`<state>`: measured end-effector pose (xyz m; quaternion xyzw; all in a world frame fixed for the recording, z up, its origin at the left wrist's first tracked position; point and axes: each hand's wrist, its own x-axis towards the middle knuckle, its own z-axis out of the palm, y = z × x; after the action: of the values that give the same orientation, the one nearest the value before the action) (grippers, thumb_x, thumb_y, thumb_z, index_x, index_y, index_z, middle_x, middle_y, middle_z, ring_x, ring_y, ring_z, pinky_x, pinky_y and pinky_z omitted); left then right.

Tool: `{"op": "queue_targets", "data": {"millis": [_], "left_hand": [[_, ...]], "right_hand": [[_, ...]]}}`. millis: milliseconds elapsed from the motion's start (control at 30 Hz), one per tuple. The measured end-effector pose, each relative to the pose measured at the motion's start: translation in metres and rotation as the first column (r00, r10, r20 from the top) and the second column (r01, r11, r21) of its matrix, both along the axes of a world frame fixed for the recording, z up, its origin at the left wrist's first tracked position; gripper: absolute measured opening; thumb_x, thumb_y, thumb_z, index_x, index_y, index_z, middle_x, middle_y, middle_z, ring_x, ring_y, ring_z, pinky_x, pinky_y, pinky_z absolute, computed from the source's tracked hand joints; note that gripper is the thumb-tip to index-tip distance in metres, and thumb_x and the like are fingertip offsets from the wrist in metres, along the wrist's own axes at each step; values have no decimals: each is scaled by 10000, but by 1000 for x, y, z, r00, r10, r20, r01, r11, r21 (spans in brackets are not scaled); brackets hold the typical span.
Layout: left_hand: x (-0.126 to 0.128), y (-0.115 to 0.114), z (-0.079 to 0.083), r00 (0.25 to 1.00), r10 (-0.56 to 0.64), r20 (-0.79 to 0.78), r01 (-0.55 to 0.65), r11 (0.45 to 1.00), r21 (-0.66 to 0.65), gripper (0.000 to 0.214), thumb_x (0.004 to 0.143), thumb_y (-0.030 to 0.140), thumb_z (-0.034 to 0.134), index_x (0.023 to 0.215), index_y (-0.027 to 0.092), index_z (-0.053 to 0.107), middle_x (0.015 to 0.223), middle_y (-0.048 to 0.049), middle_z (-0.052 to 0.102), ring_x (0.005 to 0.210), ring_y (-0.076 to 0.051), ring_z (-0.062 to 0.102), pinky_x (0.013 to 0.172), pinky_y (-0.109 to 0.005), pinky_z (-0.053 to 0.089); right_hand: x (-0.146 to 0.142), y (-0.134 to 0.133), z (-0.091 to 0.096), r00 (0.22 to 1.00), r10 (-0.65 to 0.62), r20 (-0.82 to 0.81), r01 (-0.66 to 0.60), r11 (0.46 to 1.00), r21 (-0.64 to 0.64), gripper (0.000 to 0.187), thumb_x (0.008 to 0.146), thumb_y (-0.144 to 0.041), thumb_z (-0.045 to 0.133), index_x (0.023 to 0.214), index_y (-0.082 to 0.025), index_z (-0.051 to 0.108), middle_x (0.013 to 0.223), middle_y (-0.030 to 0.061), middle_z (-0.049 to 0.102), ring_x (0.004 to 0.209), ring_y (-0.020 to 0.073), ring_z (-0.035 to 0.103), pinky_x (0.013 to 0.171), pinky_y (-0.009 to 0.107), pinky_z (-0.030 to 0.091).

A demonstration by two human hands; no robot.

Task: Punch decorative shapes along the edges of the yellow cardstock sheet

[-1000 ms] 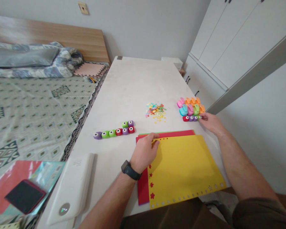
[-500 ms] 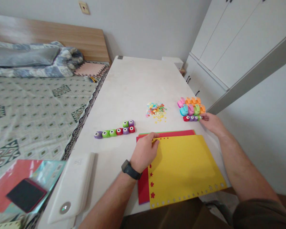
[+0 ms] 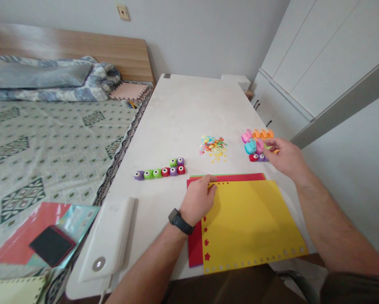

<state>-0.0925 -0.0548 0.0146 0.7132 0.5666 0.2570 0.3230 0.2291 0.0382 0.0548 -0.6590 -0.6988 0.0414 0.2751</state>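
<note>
My left hand (image 3: 197, 200), with a black watch on its wrist, holds the top left corner of a yellow paper sheet (image 3: 249, 223). Small red and grey punched shapes line that sheet's edges. A red sheet (image 3: 195, 249) lies beneath it, with a green edge showing behind. My right hand (image 3: 286, 158) hangs over a cluster of pastel craft punches (image 3: 251, 147), its fingers among them and partly hiding them. Small punches (image 3: 255, 157) sit below those fingers. Another row of small punches (image 3: 159, 170) lies to the left, beyond the sheets. Colourful paper confetti (image 3: 212, 145) lies between both groups.
Everything stands on a long white table (image 3: 183, 114). A white padded object (image 3: 106, 238) lies at its near left edge. Beyond that edge are a bed (image 3: 59, 135) and red and teal sheets carrying a black pad (image 3: 52, 245). White cabinets (image 3: 322, 55) stand to the right.
My right hand has lifted from the end of the small punch row and moved up over the larger punches. My left hand stays on the sheet, and the view has shifted slightly.
</note>
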Motion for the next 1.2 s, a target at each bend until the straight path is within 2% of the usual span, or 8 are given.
{"op": "queue_targets", "data": {"millis": [167,300,433,567,700,900,1067,1200], "left_hand": [[0,0,1,1000,4,-18,-4,1000,8,238,953,199,553,1138,201,703,1093,-70,787,1001,-234,734,885,-340,555],[0,1,2,1000,2,-11,-2,1000,11,235,942,189,557,1123,200,707,1082,-70,788,985,-227,737,881,-333,556],[0,1,0,1000,12,9,-12,1000,15,237,930,171,565,1116,190,712,1111,-77,786,1008,-236,737,914,-345,552],[0,2,-3,1000,0,18,-1,1000,20,247,931,166,560,1118,188,719,1122,-83,784,1016,-231,737,919,-348,553],[0,2,-4,1000,-6,27,5,1000,25,235,924,159,566,1096,186,723,1101,-87,788,1016,-226,739,918,-339,554],[1,4,-4,1000,0,5,-1,999,36,200,917,156,563,1042,174,718,1063,-94,793,996,-244,743,894,-342,557],[1,3,-2,1000,-6,-7,6,1000,29,208,917,145,568,1053,179,722,1091,-97,792,1024,-247,740,909,-336,558],[0,3,-1,1000,-9,6,8,999,33,209,920,146,566,1054,178,723,1080,-93,792,1015,-245,739,915,-338,554]], "right_hand": [[-88,1,19,952,297,-75,-301,953,-45,262,846,-283,735,1104,-244,726,971,70,704,835,237,650,815,413,535],[-155,9,18,844,533,-62,-536,834,-129,268,880,-252,708,1144,-206,714,1087,93,694,930,238,649,879,390,504],[-213,28,9,766,641,-39,-636,748,-192,325,911,-310,720,1207,-177,711,1164,114,691,1037,231,644,946,350,467],[-256,47,-3,690,721,65,-684,679,-267,336,913,-358,724,1194,-174,737,1184,137,711,1094,264,646,980,370,460],[-280,55,-10,647,749,143,-687,654,-317,318,900,-382,718,1154,-198,769,1173,120,739,1083,268,667,953,364,476],[-289,57,-19,659,742,122,-670,652,-355,198,872,-312,720,1037,-232,797,1069,75,780,976,238,690,841,326,484],[-290,57,-28,683,726,84,-676,671,-304,161,871,-293,701,990,-229,789,1058,80,776,991,241,683,858,335,484],[-281,51,-20,726,688,-10,-679,714,-172,138,897,-284,680,968,-208,771,1034,79,768,978,227,670,895,342,478]]}}
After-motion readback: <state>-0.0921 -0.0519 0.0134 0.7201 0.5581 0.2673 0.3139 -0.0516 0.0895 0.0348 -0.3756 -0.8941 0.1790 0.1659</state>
